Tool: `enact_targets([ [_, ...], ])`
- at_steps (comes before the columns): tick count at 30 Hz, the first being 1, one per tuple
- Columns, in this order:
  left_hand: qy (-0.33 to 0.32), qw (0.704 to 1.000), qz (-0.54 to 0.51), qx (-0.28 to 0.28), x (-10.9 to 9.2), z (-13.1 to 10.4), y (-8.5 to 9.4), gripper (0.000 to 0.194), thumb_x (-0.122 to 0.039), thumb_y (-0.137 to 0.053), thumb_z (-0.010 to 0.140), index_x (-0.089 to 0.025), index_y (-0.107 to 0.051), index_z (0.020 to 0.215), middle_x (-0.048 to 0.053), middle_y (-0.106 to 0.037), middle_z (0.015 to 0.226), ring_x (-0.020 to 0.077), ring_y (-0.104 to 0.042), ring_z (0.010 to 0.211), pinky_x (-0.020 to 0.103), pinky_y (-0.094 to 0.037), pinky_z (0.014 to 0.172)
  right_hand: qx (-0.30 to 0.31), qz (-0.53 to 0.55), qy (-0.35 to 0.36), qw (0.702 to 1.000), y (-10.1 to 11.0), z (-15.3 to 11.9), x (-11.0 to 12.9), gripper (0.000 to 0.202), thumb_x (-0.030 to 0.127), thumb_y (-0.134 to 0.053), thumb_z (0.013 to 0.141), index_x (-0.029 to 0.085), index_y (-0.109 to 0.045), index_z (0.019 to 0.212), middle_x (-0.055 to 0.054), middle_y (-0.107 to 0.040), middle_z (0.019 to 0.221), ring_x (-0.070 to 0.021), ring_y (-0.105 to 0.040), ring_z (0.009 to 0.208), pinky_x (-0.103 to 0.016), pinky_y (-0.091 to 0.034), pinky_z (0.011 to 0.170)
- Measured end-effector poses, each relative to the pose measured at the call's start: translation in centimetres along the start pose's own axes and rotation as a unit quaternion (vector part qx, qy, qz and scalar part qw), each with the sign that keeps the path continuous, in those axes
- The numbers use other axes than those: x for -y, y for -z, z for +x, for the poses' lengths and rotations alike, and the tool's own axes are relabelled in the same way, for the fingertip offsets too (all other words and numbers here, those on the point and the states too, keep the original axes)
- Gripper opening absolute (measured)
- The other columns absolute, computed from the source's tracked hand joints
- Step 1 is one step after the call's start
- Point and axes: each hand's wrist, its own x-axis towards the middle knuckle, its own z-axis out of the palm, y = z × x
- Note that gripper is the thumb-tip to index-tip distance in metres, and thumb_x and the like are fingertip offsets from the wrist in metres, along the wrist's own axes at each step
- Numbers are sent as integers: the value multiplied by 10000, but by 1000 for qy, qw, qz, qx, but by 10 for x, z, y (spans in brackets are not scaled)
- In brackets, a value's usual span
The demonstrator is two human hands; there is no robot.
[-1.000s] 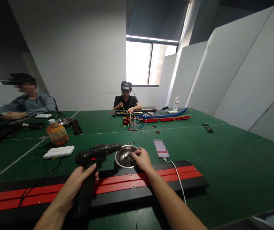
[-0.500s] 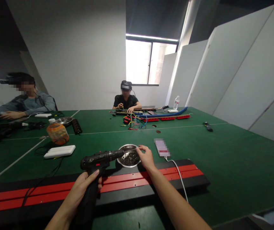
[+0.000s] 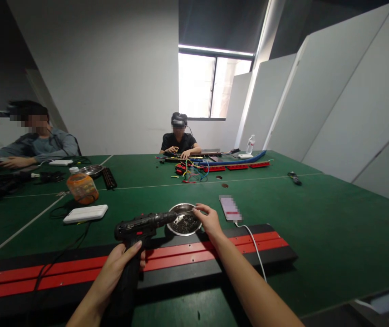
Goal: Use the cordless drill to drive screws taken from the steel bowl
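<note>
My left hand (image 3: pixel 121 259) is wrapped round the grip of a black cordless drill (image 3: pixel 140 227), which points to the right. From its chuck a long thin bit (image 3: pixel 184 212) reaches over a round metal bowl (image 3: pixel 199 227) of small dark pieces, probably screws. At the bit's tip, the thumb and fingers of my right hand (image 3: pixel 209 221) are pinched together; anything between them is too small to make out. Below the drill lies a long black bar with red strips (image 3: pixel 177 259), small screw heads showing along it.
A phone (image 3: pixel 230 209) with a white cable lies right of the bowl. To the left are a white power bank (image 3: pixel 85 213) and an orange bottle (image 3: pixel 82 188). Two people sit beyond, near wires (image 3: pixel 194 170), red blocks (image 3: pixel 238 167) and a blue strip (image 3: pixel 238 161).
My hands and the drill keep almost the same pose, the bit still over the bowl. The far person's raised hand has shifted slightly.
</note>
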Motion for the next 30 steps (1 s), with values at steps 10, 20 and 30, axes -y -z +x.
enact_targets([
  [10, 21, 999, 8, 48, 6, 12, 13, 376, -474, -797, 732, -124, -687, 813, 65, -690, 704, 153, -644, 586, 243, -539, 514, 26, 50, -20, 998, 0, 0, -2, 367, 472, -740, 715, 154, -779, 895, -141, -743, 1067, -287, -677, 1030, -411, -505, 936],
  [20, 14, 998, 0, 68, 15, 20, 19, 397, -486, -767, 766, -106, -668, 827, 67, -688, 677, 154, -645, 564, 251, -532, 517, 24, 61, -28, 997, 0, -1, -1, 346, 456, -748, 695, 159, -783, 871, -134, -752, 992, -277, -682, 944, -401, -511, 885],
  [30, 12, 997, -6, 73, 11, 19, 17, 391, -464, -809, 722, -110, -675, 820, 66, -696, 710, 155, -654, 574, 260, -551, 524, 27, 44, -16, 999, 0, -1, -1, 290, 410, -736, 695, 161, -777, 839, -128, -749, 987, -268, -672, 957, -388, -493, 904],
])
